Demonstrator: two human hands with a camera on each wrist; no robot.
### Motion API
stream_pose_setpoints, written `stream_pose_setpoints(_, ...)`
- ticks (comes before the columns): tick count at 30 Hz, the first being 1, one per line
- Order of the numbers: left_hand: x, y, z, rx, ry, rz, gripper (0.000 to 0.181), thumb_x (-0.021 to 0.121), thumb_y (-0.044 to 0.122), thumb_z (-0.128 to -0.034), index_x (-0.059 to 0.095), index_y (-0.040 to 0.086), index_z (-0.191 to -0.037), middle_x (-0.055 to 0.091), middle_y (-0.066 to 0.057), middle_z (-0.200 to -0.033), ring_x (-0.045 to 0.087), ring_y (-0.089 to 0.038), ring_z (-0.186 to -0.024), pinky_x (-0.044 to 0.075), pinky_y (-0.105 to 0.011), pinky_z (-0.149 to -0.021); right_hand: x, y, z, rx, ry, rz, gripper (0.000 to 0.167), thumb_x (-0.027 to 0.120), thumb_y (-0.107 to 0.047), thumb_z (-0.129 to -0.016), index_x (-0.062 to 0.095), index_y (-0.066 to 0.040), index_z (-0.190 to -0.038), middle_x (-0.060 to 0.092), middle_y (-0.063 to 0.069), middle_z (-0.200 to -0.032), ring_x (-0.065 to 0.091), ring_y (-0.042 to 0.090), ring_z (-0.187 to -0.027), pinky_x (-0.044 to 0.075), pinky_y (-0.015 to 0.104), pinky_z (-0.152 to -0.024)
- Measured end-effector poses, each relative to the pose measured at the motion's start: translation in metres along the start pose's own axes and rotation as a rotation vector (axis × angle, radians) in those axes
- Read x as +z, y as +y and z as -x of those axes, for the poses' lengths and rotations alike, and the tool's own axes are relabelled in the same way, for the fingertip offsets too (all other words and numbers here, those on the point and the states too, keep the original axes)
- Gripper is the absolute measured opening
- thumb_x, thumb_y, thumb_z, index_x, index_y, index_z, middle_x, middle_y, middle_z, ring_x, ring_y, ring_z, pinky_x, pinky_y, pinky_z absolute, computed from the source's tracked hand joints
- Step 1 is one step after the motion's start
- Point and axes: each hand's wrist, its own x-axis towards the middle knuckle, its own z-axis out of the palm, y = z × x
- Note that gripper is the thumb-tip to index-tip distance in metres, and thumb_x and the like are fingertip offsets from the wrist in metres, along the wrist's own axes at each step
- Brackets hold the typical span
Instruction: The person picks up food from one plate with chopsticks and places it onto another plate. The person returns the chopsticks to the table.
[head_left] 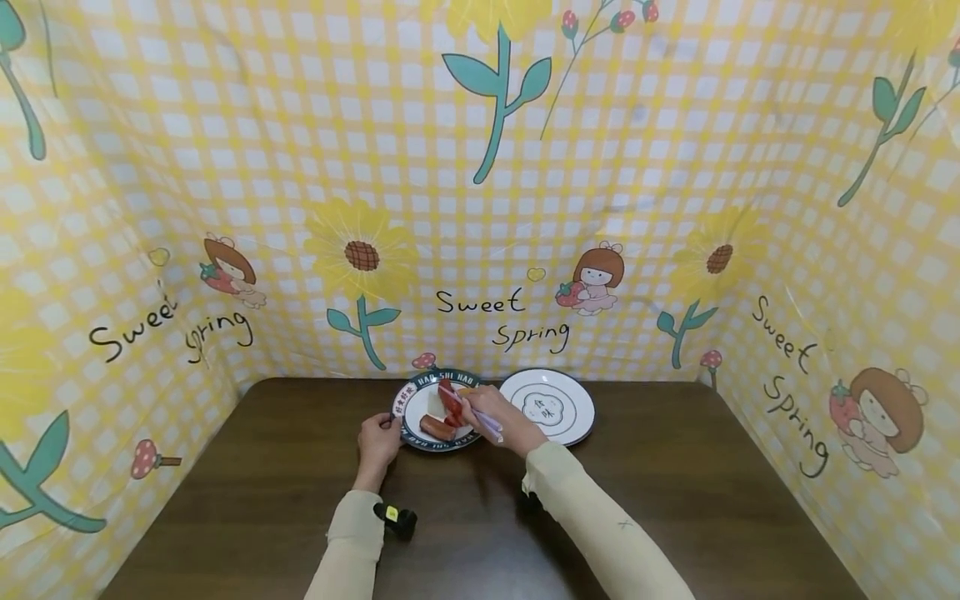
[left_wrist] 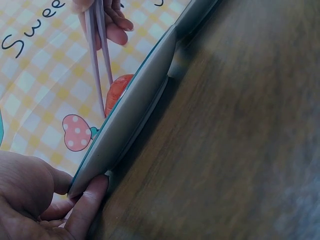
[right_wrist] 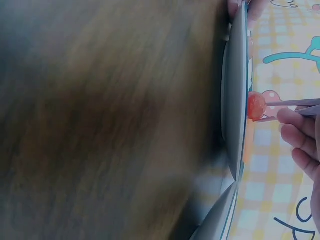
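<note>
The left hand (head_left: 378,443) pinches the left rim of a white plate with a dark green lettered border (head_left: 407,402); in the left wrist view, thumb and fingers straddle that rim. Light purple chopsticks (head_left: 486,422) are held in the right hand (head_left: 504,415), which hovers over the plate's right side. Their tips reach a rounded red piece of food (right_wrist: 256,106) on the plate and appear to touch it. A brown sausage-like piece (head_left: 437,427) lies at the plate's front, and a long red piece (head_left: 447,395) farther back. The right hand partly hides the food.
A second white plate (head_left: 577,412), with a central printed emblem, stands directly right of the first, rims meeting or nearly so. Both rest near the back edge of the dark wooden table (head_left: 465,508). A yellow checked cloth (head_left: 465,225) hangs behind and at both sides.
</note>
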Motion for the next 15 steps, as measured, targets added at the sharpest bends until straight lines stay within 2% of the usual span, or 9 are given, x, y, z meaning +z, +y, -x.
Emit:
stream_pose_setpoints(5,0.000,0.002,-0.001,0.008,0.013,0.001,0.036,0.054,0.012,-0.1025,0.060,-0.013,-0.128,0.068,-0.031,-0.112,0.070,-0.020,-0.078,0.057,-0.025,-0.065,-0.004,0.000,-0.005,0.057,-0.063,-0.065,0.029,0.046,-0.007,-0.102,0.059,-0.013,-0.076,0.058,-0.003,-0.068,0.055,0.013,-0.065,0.049,0.026,-0.063)
stream_pose_setpoints(9,0.001,0.001,-0.001,0.007,0.014,0.002,0.036,0.055,0.012,-0.1023,0.060,-0.014,-0.127,0.069,-0.030,-0.110,0.069,-0.019,-0.076,0.057,-0.025,-0.064,-0.006,-0.003,-0.004,0.108,-0.078,-0.102,0.031,0.047,-0.007,-0.102,0.055,-0.015,-0.074,0.057,-0.005,-0.068,0.056,0.012,-0.067,0.049,0.024,-0.064)
stream_pose_setpoints(12,0.001,0.001,-0.001,0.003,0.009,0.001,0.036,0.055,0.012,-0.1026,0.059,-0.014,-0.127,0.069,-0.029,-0.109,0.069,-0.018,-0.075,0.056,-0.025,-0.064,-0.009,-0.006,-0.002,0.124,-0.056,-0.144,0.030,0.046,-0.007,-0.104,0.058,-0.012,-0.076,0.058,-0.003,-0.070,0.056,0.013,-0.069,0.049,0.025,-0.065)
stream_pose_setpoints(15,0.000,0.001,-0.002,-0.012,0.001,0.002,0.037,0.053,0.013,-0.1034,0.058,-0.013,-0.130,0.068,-0.030,-0.112,0.069,-0.019,-0.078,0.057,-0.026,-0.065,-0.012,-0.005,0.003,0.127,-0.005,-0.216,0.027,0.047,-0.009,-0.105,0.068,-0.003,-0.089,0.061,0.002,-0.073,0.055,0.014,-0.070,0.049,0.027,-0.065)
